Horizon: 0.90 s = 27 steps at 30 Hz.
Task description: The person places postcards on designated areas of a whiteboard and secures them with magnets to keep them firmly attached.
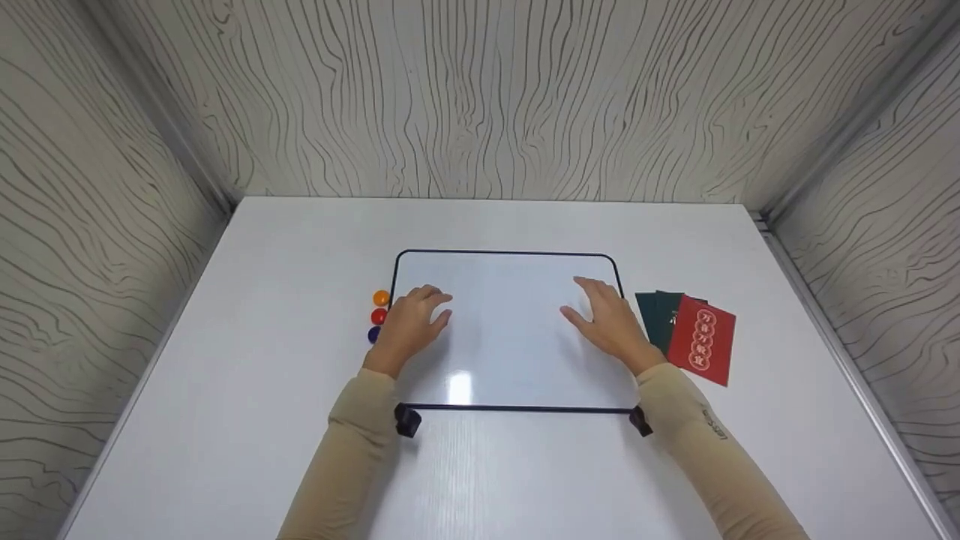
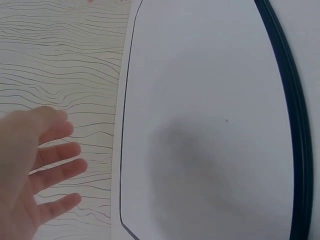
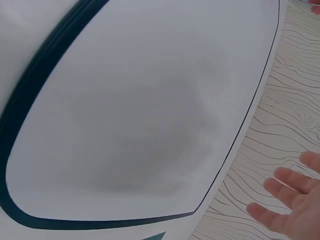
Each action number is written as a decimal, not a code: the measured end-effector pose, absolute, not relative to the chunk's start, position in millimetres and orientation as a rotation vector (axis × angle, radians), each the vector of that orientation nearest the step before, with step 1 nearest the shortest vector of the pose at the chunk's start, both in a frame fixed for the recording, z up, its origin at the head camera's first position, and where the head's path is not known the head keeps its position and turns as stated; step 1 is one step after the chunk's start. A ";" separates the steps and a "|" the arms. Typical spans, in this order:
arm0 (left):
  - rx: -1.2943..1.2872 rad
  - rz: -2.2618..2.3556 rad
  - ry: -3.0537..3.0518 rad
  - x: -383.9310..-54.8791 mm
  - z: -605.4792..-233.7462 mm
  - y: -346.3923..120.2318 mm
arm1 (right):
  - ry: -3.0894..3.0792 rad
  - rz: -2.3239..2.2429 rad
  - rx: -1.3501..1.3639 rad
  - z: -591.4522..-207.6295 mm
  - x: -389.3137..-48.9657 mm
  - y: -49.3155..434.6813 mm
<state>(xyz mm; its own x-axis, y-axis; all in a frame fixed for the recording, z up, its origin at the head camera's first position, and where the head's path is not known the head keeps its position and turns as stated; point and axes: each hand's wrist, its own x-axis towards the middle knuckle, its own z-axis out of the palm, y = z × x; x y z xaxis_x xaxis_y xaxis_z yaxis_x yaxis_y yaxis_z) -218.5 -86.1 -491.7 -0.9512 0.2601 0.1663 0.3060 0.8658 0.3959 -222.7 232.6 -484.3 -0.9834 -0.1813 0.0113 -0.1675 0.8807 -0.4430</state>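
Note:
A whiteboard point(image 1: 502, 330) with a thin dark frame lies flat on the white table. Over its left part hovers my left hand point(image 1: 412, 322), fingers loosely spread and holding nothing. My right hand point(image 1: 606, 321) is above the board's right part, thumb apart from the fingers, also holding nothing. In the left wrist view the left hand point(image 2: 45, 170) shows spread fingers, with a soft shadow on the board point(image 2: 210, 100). The right wrist view has the right hand point(image 3: 295, 200) at the lower right, its fingers apart.
Left of the board sit orange point(image 1: 381, 298), red point(image 1: 379, 316) and dark blue point(image 1: 374, 334) round pieces in a row. To the right, a red envelope point(image 1: 702, 340) with gold-white characters overlaps dark green ones point(image 1: 655, 319). Wood-grain walls point(image 1: 480, 97) enclose the table point(image 1: 247, 360).

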 end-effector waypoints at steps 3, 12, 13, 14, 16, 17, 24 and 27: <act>-0.452 -0.652 -2.946 -214.5 -491.9 -91.8 | 2.991 -0.717 -0.271 -484.2 -219.4 235.7; -0.646 -0.556 -2.877 -197.7 -502.3 -110.1 | 2.940 -0.810 -0.297 -484.5 -210.1 247.0; -0.678 -0.533 -2.862 -195.6 -504.6 -112.5 | 2.935 -0.819 -0.297 -485.2 -209.5 248.2; -0.712 -0.511 -2.850 -193.5 -507.0 -114.7 | 2.928 -0.826 -0.293 -485.7 -208.8 249.3; -0.774 -0.470 -2.835 -189.0 -511.4 -118.9 | 2.914 -0.830 -0.283 -486.4 -207.4 251.9; -0.806 -0.447 -2.824 -187.0 -513.6 -120.9 | 2.907 -0.831 -0.276 -486.5 -206.7 253.2; -0.861 -0.394 -2.963 -174.4 -520.0 -131.9 | 2.867 -0.851 -0.239 -486.7 -202.4 262.6; -0.873 -0.385 -3.029 -170.1 -521.7 -137.5 | 2.852 -0.855 -0.230 -488.7 -200.3 267.3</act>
<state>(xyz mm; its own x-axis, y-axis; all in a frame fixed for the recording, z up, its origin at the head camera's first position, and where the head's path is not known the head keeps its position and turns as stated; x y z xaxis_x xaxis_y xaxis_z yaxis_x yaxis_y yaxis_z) -170.1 -137.5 -521.7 -0.8483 0.5285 0.0339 0.5202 0.8195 0.2404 -200.3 267.3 -488.7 -0.9762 -0.1905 -0.1038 -0.1019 0.8252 -0.5556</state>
